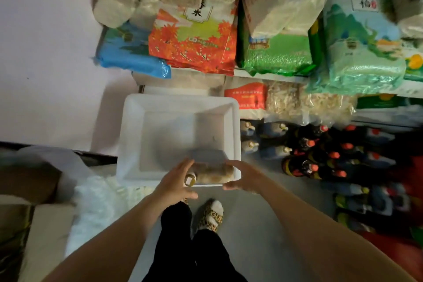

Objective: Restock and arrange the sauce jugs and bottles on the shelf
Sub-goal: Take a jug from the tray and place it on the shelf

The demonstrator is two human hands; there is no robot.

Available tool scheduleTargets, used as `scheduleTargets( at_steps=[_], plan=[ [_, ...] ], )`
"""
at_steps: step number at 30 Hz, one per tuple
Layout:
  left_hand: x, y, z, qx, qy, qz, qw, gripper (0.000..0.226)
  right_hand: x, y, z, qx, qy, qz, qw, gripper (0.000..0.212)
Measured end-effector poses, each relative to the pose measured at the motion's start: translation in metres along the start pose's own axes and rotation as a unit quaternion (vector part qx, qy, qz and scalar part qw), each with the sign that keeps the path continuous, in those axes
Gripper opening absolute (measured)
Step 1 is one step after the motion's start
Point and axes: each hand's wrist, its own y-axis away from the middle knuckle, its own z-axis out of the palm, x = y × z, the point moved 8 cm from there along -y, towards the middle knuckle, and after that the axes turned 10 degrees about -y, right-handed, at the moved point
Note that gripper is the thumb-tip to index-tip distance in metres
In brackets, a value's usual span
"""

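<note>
Both hands grip jug (211, 173) sideways over near rim of white bin (130, 135): our left hand (175, 179) at capped end, right hand (243, 176) at base. Right of bin, bottles (320, 155) crowd bottom shelf.

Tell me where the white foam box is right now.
In the head view the white foam box sits on the floor at centre, below the rice bags, left of the dark sauce bottles.

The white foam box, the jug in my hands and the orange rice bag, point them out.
white foam box (131, 135): head view, left rim.
jug (212, 173): head view, pale side.
orange rice bag (194, 41): head view, front print.
</note>
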Motion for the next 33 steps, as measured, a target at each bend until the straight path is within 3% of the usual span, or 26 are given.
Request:
scheduleTargets(
  at_steps=[5, 10, 15, 17, 22, 27, 29, 33],
  plan=[
    [-0.009, -0.017, -0.001, -0.008, -0.021, 0.02, 1.0, 0.107, 0.003, -0.015, -0.001, 0.026, 0.021, -0.038, 0.999, 0.089],
    [-0.017, -0.051, -0.04, 0.02, 0.132, -0.032, 0.991, 0.082, -0.004, -0.039, -0.026, 0.076, -0.078, -0.033, 0.994, 0.067],
    [-0.019, -0.101, -0.066, -0.003, 0.229, -0.041, 0.973, 0.067, -0.02, -0.076, -0.039, 0.047, -0.111, -0.06, 0.991, 0.092],
    [-0.019, -0.112, -0.064, -0.01, 0.244, -0.036, 0.969, 0.059, -0.019, -0.09, -0.043, 0.07, -0.142, -0.069, 0.985, 0.09],
    [-0.022, -0.13, -0.054, 0.006, 0.254, -0.023, 0.967, 0.097, -0.02, -0.114, -0.046, 0.106, -0.237, -0.07, 0.963, 0.081],
    [-0.018, -0.144, -0.071, 0.023, 0.242, -0.033, 0.97, 0.087, -0.021, -0.117, -0.057, 0.126, -0.331, -0.051, 0.934, 0.091],
    [-0.011, -0.141, -0.084, 0.007, 0.26, -0.031, 0.965, 0.079, -0.027, -0.112, -0.064, 0.141, -0.328, -0.045, 0.933, 0.08],
    [0.004, -0.122, -0.124, -0.014, 0.271, -0.029, 0.962, 0.084, -0.061, -0.078, -0.085, 0.151, -0.342, -0.071, 0.925, 0.036]
  ],
)
